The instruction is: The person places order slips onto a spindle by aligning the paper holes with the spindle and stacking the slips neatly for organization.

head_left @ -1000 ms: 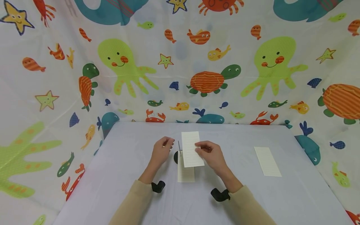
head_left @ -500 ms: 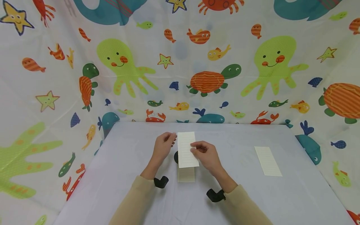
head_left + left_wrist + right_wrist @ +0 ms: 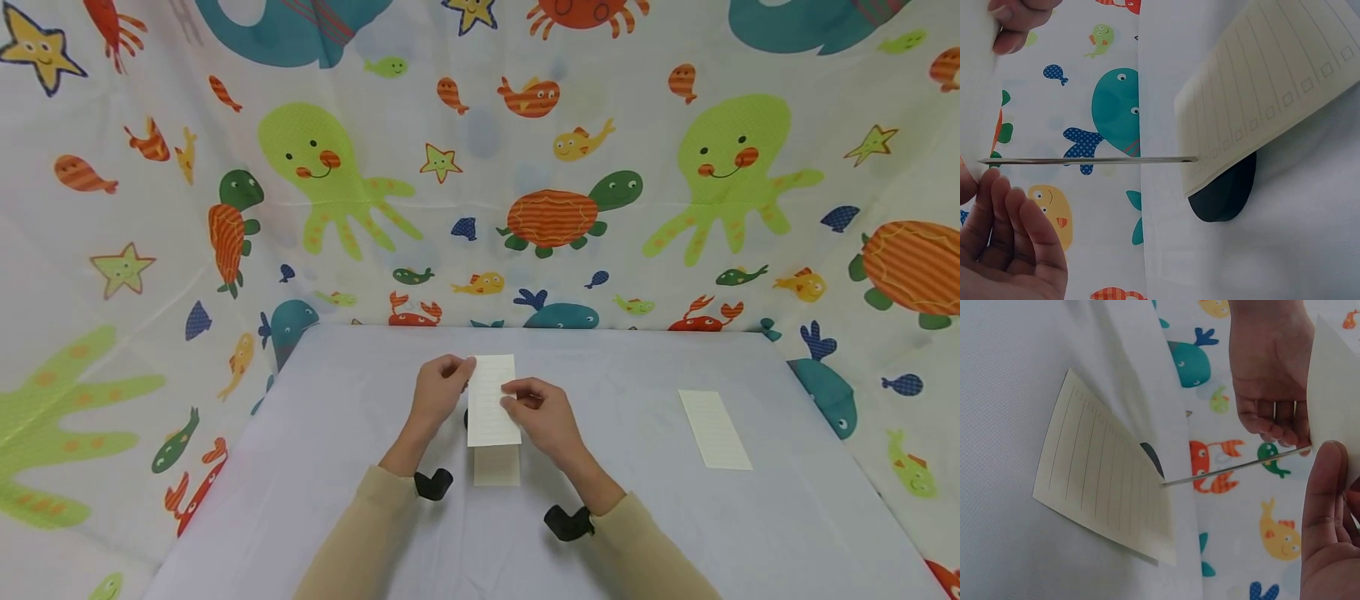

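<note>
Cream rectangular paper sheet with faint ruled lines [image 3: 486, 417]: in the head view we find it raised between both hands, right hand [image 3: 546, 417] pinching its right edge and left hand [image 3: 442, 392] pinching its upper left corner. We judge it very light and thin, easily creased or torn, so light pinches at the edges suit it better than a grasp across the middle. Its corners look crisp and its face flat. Below the grip, partly covered, lies a second cream ruled sheet [image 3: 497, 467]; well right of the grip, another loose cream ruled sheet [image 3: 715, 429].

From the left wrist we see only a pale strip of the held sheet, beside the fingertips. A slender silvery metal spike [image 3: 1091, 160] points up at the grip; below, it passes through the second sheet, over a rounded black base [image 3: 1225, 194].

From the right wrist, the held sheet's underside looks plain and gently curved, so we expect little stiffness. The spike's tip is close to it beside the left fingertips; whether they touch, we cannot tell.
</note>
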A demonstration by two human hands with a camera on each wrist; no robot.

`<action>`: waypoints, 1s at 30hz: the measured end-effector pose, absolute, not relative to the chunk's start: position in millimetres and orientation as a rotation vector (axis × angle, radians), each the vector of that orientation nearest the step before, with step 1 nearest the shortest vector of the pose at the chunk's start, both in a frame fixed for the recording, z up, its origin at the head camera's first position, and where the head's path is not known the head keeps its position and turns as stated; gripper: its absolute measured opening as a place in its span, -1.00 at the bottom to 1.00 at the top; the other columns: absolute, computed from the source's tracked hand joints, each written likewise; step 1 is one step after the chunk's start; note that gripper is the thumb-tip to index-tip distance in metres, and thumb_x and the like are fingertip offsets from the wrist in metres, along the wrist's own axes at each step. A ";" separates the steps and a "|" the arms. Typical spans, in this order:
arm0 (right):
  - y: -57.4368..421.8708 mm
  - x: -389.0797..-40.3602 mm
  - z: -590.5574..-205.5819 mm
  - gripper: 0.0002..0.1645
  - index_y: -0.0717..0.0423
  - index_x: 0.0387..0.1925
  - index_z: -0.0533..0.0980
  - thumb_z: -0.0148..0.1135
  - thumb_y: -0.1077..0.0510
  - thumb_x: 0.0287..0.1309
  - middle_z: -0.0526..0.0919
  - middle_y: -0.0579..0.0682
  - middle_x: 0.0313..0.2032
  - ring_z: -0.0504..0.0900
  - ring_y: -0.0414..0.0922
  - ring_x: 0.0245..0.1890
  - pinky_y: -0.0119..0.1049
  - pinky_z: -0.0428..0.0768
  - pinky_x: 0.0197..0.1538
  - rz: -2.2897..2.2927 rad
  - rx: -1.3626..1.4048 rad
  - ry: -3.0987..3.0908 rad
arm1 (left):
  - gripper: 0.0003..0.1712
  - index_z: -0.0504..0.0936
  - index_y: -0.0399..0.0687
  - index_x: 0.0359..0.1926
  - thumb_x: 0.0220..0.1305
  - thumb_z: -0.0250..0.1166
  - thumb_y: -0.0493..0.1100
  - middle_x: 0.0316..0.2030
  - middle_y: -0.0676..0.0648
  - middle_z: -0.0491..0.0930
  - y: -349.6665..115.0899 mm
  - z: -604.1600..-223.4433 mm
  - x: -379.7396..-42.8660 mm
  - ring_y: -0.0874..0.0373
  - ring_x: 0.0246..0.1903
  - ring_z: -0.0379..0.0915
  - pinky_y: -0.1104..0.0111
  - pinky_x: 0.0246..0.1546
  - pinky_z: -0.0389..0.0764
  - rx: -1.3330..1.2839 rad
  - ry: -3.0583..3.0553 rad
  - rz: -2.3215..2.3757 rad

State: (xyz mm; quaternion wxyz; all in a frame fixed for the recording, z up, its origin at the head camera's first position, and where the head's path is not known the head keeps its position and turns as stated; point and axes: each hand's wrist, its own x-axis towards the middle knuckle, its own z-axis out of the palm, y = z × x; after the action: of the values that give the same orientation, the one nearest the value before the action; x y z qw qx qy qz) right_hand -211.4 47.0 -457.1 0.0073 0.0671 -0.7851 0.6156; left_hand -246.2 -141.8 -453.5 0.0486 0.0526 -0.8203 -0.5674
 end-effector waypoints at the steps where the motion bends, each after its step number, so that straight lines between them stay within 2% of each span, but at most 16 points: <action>1: 46.8 -211.4 -457.0 -0.78 0.13 -0.08 0.71 0.40 0.21 0.24 0.65 0.04 -0.16 0.51 -0.07 -0.24 -0.41 0.54 -0.22 1.927 0.208 -2.456 | -0.64 0.72 -0.09 -0.18 0.45 0.25 0.10 -0.37 -0.07 0.57 -141.8 -454.5 -246.2 0.04 -0.29 0.47 0.29 -0.27 0.51 0.158 -2.502 -1.723; 30: 47.8 -209.8 -461.0 -0.78 0.13 -0.08 0.70 0.39 0.20 0.24 0.65 0.02 -0.17 0.51 -0.06 -0.23 -0.42 0.55 -0.22 1.927 0.194 -2.471 | -0.67 0.70 -0.17 -0.19 0.48 0.23 0.02 -0.36 -0.08 0.58 -134.5 -459.0 -243.3 0.05 -0.32 0.44 0.31 -0.31 0.50 0.088 -2.508 -1.614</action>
State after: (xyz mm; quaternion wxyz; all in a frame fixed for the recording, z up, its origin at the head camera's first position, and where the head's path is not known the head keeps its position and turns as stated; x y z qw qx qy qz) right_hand -209.8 47.8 -461.0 0.0010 0.0619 -0.7871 0.6138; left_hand -243.3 -134.5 -459.0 0.0788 0.0293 -0.8380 -0.5391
